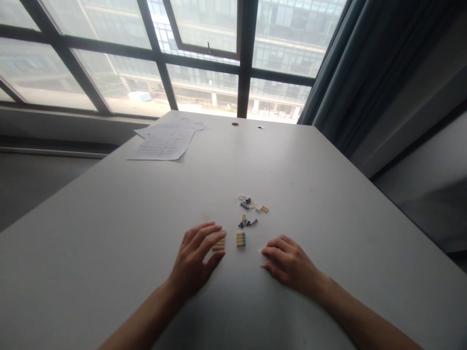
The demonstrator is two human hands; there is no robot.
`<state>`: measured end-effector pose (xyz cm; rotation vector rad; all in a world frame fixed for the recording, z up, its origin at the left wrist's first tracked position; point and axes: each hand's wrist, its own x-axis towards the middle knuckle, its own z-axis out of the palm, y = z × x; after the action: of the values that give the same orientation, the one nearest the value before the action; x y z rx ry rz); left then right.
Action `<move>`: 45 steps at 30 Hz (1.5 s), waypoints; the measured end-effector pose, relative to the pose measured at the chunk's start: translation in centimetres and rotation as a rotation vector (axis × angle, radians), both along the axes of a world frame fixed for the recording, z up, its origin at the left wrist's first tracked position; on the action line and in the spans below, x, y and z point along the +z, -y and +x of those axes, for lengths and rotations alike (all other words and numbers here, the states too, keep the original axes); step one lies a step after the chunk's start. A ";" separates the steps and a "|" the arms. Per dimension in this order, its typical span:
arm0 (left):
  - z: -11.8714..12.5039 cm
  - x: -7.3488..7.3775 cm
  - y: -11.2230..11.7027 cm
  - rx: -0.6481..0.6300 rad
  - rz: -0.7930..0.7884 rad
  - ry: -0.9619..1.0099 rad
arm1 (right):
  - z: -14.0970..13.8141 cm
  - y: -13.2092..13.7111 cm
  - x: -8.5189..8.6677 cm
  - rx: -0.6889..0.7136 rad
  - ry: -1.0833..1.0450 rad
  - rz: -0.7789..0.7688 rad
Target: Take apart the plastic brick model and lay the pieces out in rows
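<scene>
My left hand [197, 257] lies on the white table [109, 233] with its fingers stretched out; the fingertips rest on a small tan studded plate [219, 245]. My right hand [286, 262] rests palm down with fingers curled, and a small pale piece [261, 252] shows at its fingertips; whether it grips that piece is unclear. Between the hands lies a tan and dark studded brick [241, 239]. Just beyond it sits a cluster of small dark and tan pieces [247, 222], and farther off another small pile of white, dark and tan bits [251, 204].
Printed paper sheets [164, 141] lie at the table's far left. Two small holes [235, 124] sit near the far edge. A large window [182, 58] stands behind, and a grey curtain [350, 73] hangs at right. The table drops off on left and right.
</scene>
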<state>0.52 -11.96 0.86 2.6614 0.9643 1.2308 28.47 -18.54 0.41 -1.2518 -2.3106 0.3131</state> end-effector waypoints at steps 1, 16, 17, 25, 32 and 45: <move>-0.2 0.0 -0.2 0.032 -0.019 0.047 | 0.1 -0.1 0.1 -0.002 -0.010 -0.006; -0.2 -0.1 -0.5 0.115 -0.095 0.197 | -1.1 -13.4 2.4 -0.046 0.276 0.006; -0.2 -0.1 -0.5 0.115 -0.096 0.198 | -1.4 -13.9 2.3 -0.016 0.305 -0.007; -0.2 -0.2 -0.4 0.130 -0.106 0.199 | -1.9 -15.5 2.3 0.077 0.319 -0.054; -0.3 -0.1 -0.4 0.112 -0.115 0.199 | -1.1 -15.3 2.1 -0.003 0.251 -0.069; -0.2 0.0 -0.3 0.118 -0.120 0.200 | -2.4 -16.3 2.7 0.135 0.390 -0.068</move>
<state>0.33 -11.63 0.89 2.3688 1.1371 1.3827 26.05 -2.20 3.12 -1.2839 -2.7432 0.2083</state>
